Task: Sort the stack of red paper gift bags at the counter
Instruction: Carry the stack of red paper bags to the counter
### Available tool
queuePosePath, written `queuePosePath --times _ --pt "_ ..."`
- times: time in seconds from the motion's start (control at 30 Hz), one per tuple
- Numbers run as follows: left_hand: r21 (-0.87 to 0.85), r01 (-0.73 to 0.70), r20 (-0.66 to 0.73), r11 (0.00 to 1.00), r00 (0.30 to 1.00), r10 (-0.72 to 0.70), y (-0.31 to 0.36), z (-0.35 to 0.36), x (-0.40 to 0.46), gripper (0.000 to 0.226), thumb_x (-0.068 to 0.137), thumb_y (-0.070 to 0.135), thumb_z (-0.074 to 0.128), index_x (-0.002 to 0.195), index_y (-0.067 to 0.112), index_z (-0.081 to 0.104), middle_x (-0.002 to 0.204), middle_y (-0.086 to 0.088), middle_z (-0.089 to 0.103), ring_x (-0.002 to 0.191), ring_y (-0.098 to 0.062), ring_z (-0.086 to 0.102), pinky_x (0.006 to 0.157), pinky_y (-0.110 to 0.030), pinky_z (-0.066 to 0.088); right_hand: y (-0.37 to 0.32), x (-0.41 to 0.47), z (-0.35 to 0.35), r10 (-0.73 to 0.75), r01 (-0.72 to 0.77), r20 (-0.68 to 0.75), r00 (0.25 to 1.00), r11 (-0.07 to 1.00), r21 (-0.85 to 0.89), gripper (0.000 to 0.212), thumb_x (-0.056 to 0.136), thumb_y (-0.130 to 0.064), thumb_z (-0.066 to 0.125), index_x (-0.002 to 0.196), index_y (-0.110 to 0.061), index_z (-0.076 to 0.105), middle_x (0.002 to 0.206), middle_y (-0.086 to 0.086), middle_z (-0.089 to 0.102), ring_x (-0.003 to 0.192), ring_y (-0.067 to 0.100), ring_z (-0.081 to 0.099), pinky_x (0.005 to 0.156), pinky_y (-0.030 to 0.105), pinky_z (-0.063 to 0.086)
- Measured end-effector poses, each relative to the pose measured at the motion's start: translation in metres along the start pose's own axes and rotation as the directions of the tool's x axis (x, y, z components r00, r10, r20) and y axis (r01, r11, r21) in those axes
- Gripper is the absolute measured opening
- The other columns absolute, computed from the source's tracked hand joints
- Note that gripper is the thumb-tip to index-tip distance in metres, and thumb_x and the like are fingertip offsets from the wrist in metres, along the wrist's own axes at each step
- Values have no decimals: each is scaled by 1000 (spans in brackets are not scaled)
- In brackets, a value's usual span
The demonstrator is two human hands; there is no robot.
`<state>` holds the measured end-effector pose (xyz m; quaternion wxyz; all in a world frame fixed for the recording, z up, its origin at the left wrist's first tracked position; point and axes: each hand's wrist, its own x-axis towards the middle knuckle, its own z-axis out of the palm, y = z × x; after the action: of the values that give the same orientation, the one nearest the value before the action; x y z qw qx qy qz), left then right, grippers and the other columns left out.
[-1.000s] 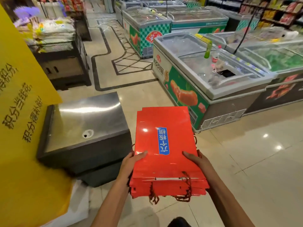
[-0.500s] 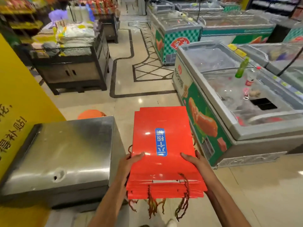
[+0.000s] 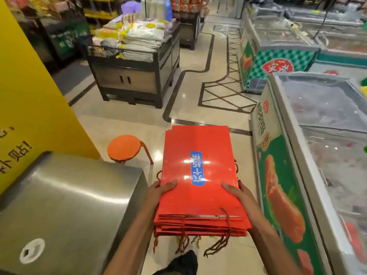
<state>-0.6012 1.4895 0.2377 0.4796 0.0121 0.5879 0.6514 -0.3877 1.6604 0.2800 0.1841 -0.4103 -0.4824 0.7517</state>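
Bag stack (image 3: 198,175) btwn both hands' thumbs (image 3: 168,185).

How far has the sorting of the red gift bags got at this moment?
Done: the stack of red gift bags is gathered, flat, with cord handles hanging at the near end. In hand: left hand and right hand grip its sides in mid-air, between the steel counter and a chest freezer. Left: all the sorting; no bag is separated.

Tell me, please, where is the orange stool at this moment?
In the head view the orange stool stands on the floor left of centre, between the yellow wall and the stack of red bags, just beyond the steel counter.
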Motion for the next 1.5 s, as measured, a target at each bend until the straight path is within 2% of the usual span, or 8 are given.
queuePosePath --times 0.07,0.17,0.23,0.5,0.7,1.0,1.17,1.5 --pt "-29 -12 -24 1000 1000 12 20 13 35 65 66 26 93 121 2 67 107 -22 76 89 -38 75 72 -42 61 -24 48 -1 6 -5 16 1000 1000 -21 55 79 -20 83 129 -11 62 113 20 75 99 42 73 66 42 61" --pt "-82 -45 -49 996 998 41 51 31 86 77 57 32 96 122 2 68 112 -25 74 98 -44 73 86 -53 60 -61 119 1 28 -26 43 999 999 -42 63 74 -23 85 131 -10 61 114 21 74 102 45 72 78 49 61" --pt "-77 -62 -77 995 995 56 71 40 116 77 57 33 96 121 2 68 111 -24 74 97 -43 73 82 -49 60 -82 162 4 41 -35 79 996 996 -76 66 71 -26 83 131 -10 61 114 20 74 102 42 73 82 47 61" --pt "-192 -144 -244 971 965 95 140 67 230 59 67 18 90 121 4 70 108 -24 75 84 -37 75 65 -37 60 -152 331 32 125 -94 236 964 986 -138 58 78 -21 84 129 -11 61 113 18 75 98 40 74 72 41 62" --pt "-225 -261 -456 939 879 135 190 82 312 62 65 17 88 123 3 69 104 -20 77 79 -32 76 61 -33 59 -213 465 72 210 -113 393 895 960 -255 41 86 -16 78 124 -15 62 107 16 77 92 39 76 66 39 63" --pt "-347 -509 -742 787 663 101 241 93 355 44 81 17 79 124 14 68 107 -17 77 82 -30 77 63 -33 59 -260 609 185 394 -69 673 626 888 -456 59 76 -19 85 130 -16 60 115 18 75 100 41 73 82 47 60" --pt "-335 -609 -887 719 462 -21 247 66 354 47 78 11 82 122 3 67 89 -11 78 63 -20 73 52 -25 54 -242 641 272 512 6 725 461 815 -579 59 71 -21 83 126 -15 63 112 19 76 96 40 74 83 48 61" --pt "-250 -846 -968 470 215 -129 234 7 351 48 83 19 81 127 9 63 114 -21 75 98 -39 74 79 -48 61 -195 634 448 702 197 701 124 675 -711 65 64 -16 80 126 -11 61 112 22 75 94 40 74 74 43 61"
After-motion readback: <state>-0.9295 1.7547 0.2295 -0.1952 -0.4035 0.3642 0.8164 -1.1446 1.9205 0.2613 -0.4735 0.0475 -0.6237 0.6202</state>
